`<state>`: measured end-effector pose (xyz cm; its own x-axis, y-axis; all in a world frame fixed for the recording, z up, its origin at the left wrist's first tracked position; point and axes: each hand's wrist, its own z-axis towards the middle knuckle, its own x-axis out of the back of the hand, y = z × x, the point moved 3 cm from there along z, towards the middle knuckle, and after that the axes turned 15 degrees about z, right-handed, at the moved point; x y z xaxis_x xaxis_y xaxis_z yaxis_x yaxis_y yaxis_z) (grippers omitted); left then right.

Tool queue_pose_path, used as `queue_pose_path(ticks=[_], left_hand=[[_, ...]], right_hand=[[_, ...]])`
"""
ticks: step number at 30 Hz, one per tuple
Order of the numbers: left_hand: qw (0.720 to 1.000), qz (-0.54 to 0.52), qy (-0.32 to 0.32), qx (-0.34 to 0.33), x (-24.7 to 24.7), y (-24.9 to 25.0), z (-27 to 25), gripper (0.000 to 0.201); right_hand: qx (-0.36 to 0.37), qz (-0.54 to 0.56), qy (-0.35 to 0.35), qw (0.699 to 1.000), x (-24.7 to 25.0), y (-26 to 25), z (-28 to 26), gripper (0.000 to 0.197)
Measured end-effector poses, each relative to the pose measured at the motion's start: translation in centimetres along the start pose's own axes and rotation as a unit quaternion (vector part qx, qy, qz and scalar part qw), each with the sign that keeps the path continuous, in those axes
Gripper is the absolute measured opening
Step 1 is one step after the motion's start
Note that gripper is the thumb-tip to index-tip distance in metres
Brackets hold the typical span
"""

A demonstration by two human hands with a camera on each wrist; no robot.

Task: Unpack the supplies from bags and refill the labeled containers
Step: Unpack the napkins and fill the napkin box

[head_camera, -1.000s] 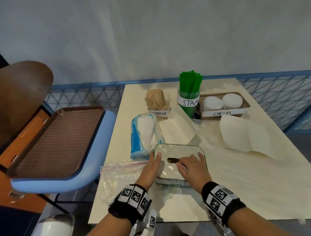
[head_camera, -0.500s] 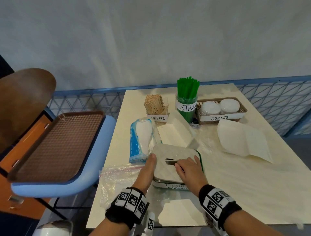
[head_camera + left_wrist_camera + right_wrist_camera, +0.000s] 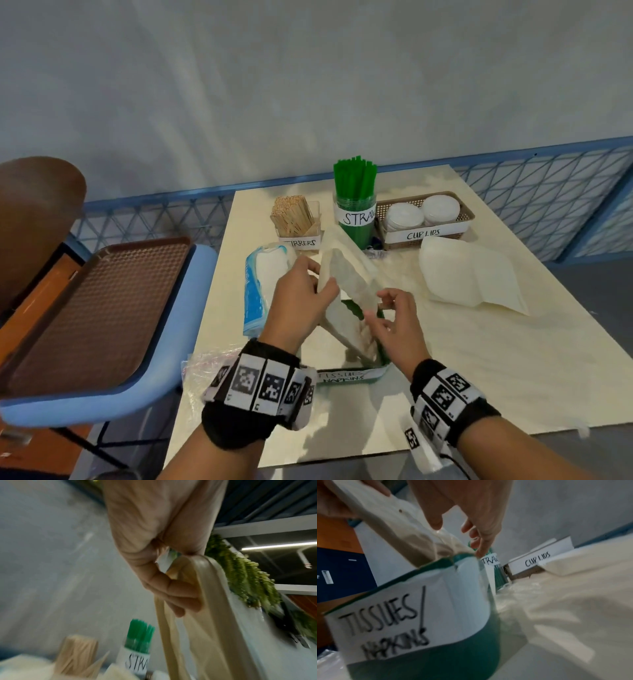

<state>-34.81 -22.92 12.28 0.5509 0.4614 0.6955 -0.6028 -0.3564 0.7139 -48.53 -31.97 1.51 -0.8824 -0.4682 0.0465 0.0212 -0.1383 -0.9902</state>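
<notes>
While lifting the lid [image 3: 346,284] off the box [image 3: 346,376] near the desk [image 3: 479,359] front, gripping it in left hand [image 3: 296,301]; right hand [image 3: 394,325] loosely spread at its lower edge. Next, probably needing lid aside, then tissue pack [image 3: 263,284] inside.

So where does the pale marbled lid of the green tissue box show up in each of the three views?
Head: the pale marbled lid is at centre, tilted up, gripped by the left hand.
Left wrist: its beige rim runs down from the centre, fingers curled over it.
Right wrist: upper left, slanting into the green tissue box.
Shared landmark: the green straw cup with its white label.
</notes>
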Motion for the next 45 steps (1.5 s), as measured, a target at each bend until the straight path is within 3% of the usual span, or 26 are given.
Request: queue_pose_path(ticks=[5,8,11,13,16,19,24,26,28,34,37,41,45], left_hand=[[0.997,-0.068,0.004,-0.029,-0.9,3.7,1.2,0.016],[0.988,-0.141,-0.061,0.034,-5.2,3.8,1.9,0.012],[0.970,-0.157,-0.147,0.111,-11.0,2.7,2.3,0.011],[0.962,-0.123,-0.216,0.116,-14.4,2.6,2.1,0.001],[0.949,0.013,-0.296,0.104,-18.4,2.8,1.7,0.039],[0.934,0.067,-0.330,0.114,-21.0,2.7,1.8,0.052],[0.914,0.148,-0.359,0.120,-23.0,2.3,2.1,0.049],[0.906,0.173,-0.367,0.120,-23.4,1.9,1.8,0.032],[0.901,0.199,-0.369,0.112,-23.6,1.6,1.7,0.023],[0.885,0.254,-0.380,0.089,-23.1,1.8,1.3,0.045],[0.900,0.224,-0.368,0.067,-20.7,2.9,1.3,0.051],[0.952,0.116,-0.281,0.028,-13.7,5.1,2.9,0.054],[0.994,0.021,-0.105,0.028,-5.0,2.7,6.0,0.048]], right_hand=[[0.010,-0.006,0.088,0.996,4.1,-1.2,1.4,0.035],[-0.035,-0.011,0.181,0.983,8.6,-0.7,2.2,0.039],[-0.111,-0.059,0.187,0.974,13.0,1.4,2.0,0.036],[-0.132,-0.099,0.187,0.968,15.5,3.0,1.3,0.035],[-0.143,-0.152,0.180,0.961,18.1,5.0,0.4,0.031],[-0.163,-0.181,0.161,0.956,19.3,6.2,0.1,0.028],[-0.190,-0.197,0.131,0.953,19.6,7.1,0.0,0.032],[-0.206,-0.194,0.125,0.951,19.5,7.3,-0.2,0.034],[-0.216,-0.194,0.119,0.949,19.2,7.4,-0.3,0.037],[-0.240,-0.213,0.127,0.938,17.9,7.4,-0.5,0.045],[-0.193,-0.212,0.138,0.948,15.8,5.6,-0.2,0.047],[-0.094,-0.203,0.077,0.972,10.6,1.3,2.0,0.043],[-0.080,-0.146,-0.002,0.986,2.9,-2.9,4.7,0.047]])
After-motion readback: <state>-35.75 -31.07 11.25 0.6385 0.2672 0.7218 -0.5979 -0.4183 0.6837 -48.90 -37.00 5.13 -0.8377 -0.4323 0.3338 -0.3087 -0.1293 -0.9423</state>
